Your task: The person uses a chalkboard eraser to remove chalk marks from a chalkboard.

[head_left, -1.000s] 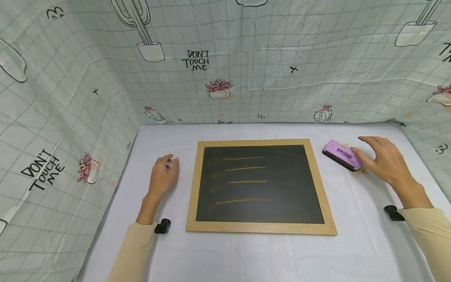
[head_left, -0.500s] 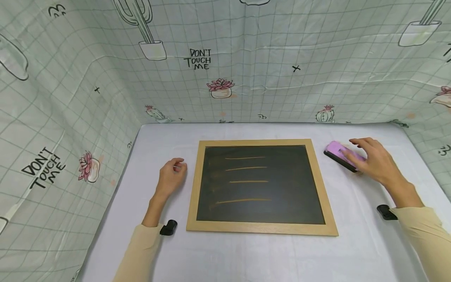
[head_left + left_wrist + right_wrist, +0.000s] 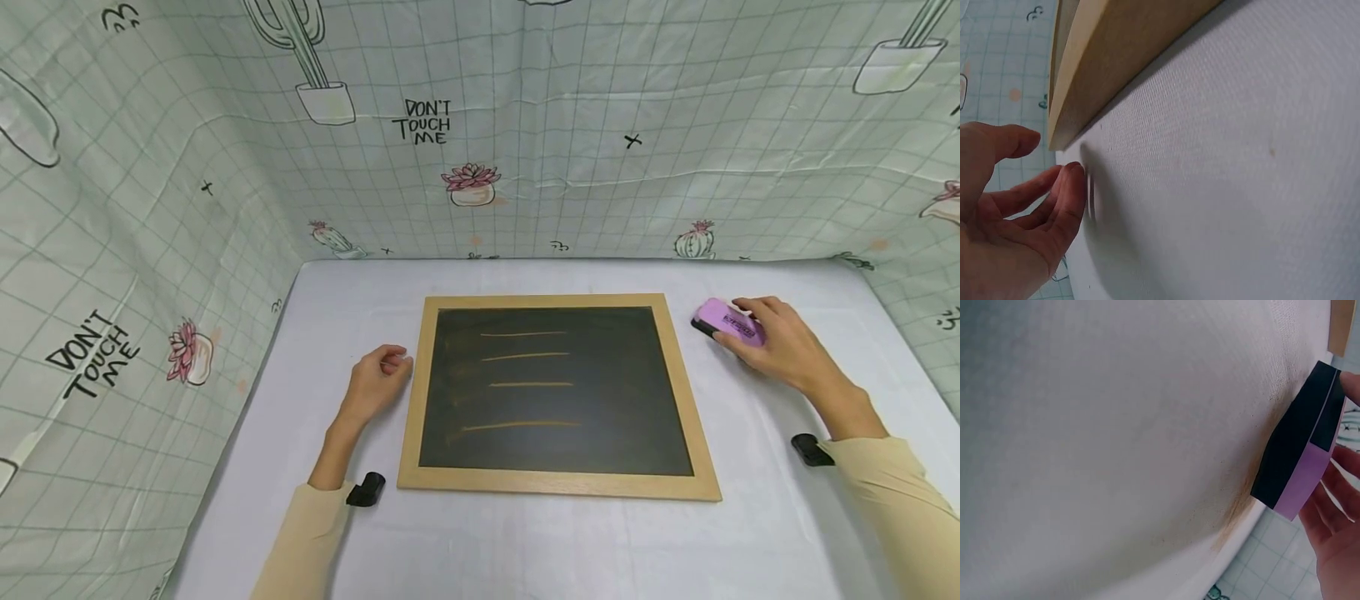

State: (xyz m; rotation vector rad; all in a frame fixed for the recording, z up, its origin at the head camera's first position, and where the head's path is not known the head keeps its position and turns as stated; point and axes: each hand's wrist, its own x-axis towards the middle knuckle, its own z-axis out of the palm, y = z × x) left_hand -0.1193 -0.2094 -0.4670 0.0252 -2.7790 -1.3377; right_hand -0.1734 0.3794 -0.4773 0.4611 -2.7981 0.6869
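A purple chalkboard eraser (image 3: 727,319) with a black felt base is pinched between the thumb and fingers of my right hand (image 3: 787,350). In the right wrist view the eraser (image 3: 1300,469) is tilted, its dark underside facing the camera. My left hand (image 3: 377,385) hovers just left of the wood-framed chalkboard (image 3: 558,482), fingers loosely curled around nothing. The left wrist view has that hand (image 3: 1016,231) apart from the frame's edge (image 3: 1122,50). Several thin orange chalk lines (image 3: 530,385) run across the black board.
White cloth (image 3: 570,550) covers the table. A streak of brownish-orange dust (image 3: 1235,515) marks it beside the eraser. Behind and at the sides hangs a grid-patterned curtain (image 3: 562,108) with cactus drawings. Each wrist carries a small black camera (image 3: 366,490).
My right hand has moved left onto the eraser and taken hold of it. The left hand has shifted right and slightly nearer, up close to the board's left edge.
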